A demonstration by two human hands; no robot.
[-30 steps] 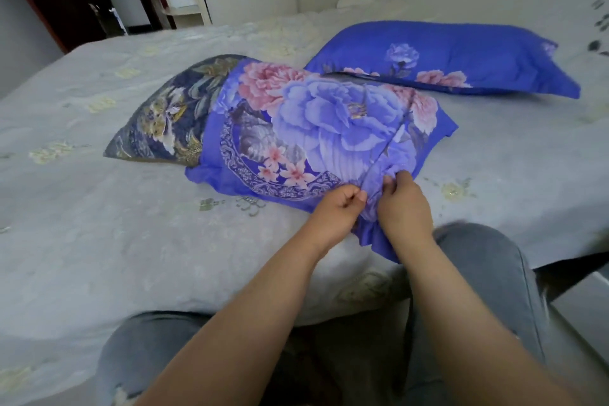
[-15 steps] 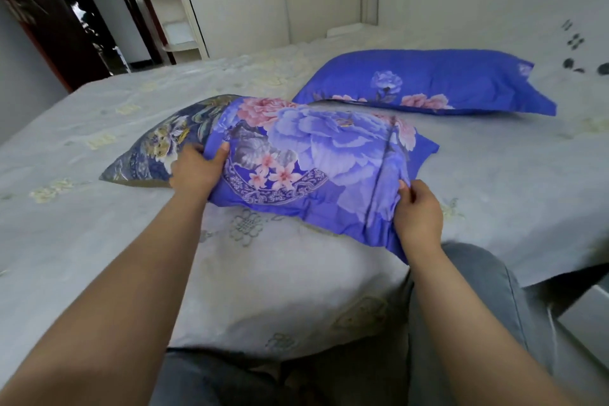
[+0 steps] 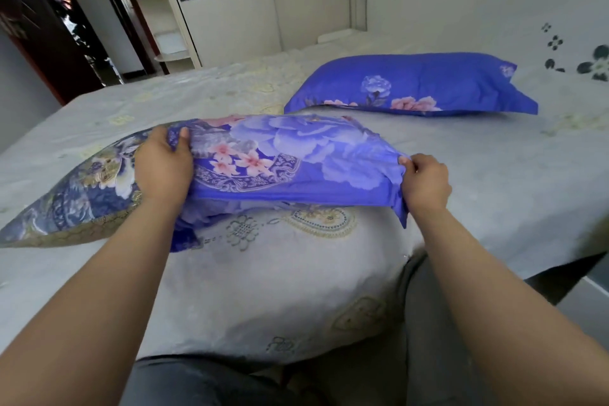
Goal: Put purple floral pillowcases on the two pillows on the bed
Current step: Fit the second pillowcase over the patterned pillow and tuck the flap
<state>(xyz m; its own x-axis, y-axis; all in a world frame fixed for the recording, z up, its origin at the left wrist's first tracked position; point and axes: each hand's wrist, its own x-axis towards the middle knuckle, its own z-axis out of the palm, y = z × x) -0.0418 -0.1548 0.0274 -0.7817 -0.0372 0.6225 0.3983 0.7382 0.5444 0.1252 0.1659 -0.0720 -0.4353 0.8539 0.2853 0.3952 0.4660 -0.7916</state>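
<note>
Purple floral pillowcase [image 3: 296,171]: light, limp, slippery; grip hems. Left hand [image 3: 163,168] clutches nine-o'clock opening; right hand [image 3: 425,183] pinches three-o'clock corner.

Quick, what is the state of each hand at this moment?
Left hand: grips the open edge of the purple pillowcase on the half-covered pillow.
Right hand: pinches the pillowcase's closed-end corner.
</note>
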